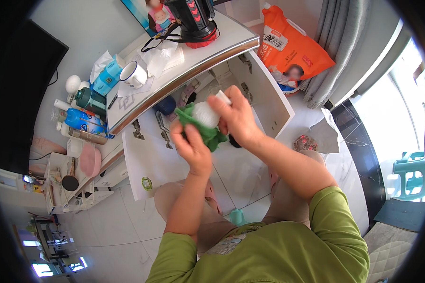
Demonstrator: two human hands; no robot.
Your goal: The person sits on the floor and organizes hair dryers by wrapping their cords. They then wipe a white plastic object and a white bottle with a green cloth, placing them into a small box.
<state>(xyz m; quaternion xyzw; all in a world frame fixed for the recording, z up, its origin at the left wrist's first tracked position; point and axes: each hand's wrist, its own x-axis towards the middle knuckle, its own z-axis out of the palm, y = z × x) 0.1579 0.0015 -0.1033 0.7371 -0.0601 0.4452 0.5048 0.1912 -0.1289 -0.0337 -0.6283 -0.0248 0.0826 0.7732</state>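
My left hand (193,146) grips a crumpled green cloth (210,136) from its lower left side. Against the cloth rests a rounded white object (205,115), whose kind I cannot tell. My right hand (235,116) holds this white object at its upper right, and a short white end pokes up between thumb and fingers. Both hands are raised in front of an open cabinet (230,70), between its two swung-out doors. Inside the cabinet, partly hidden by my hands, are a dark blue round object (165,105) and other items.
On the white cabinet top stand an enamel mug (133,75), a blue tissue pack (108,76), paper napkins (166,58) and a black and red lantern-like device (194,21). The open doors (274,102) flank my arms. An orange bag (294,44) stands beside a grey curtain (334,49).
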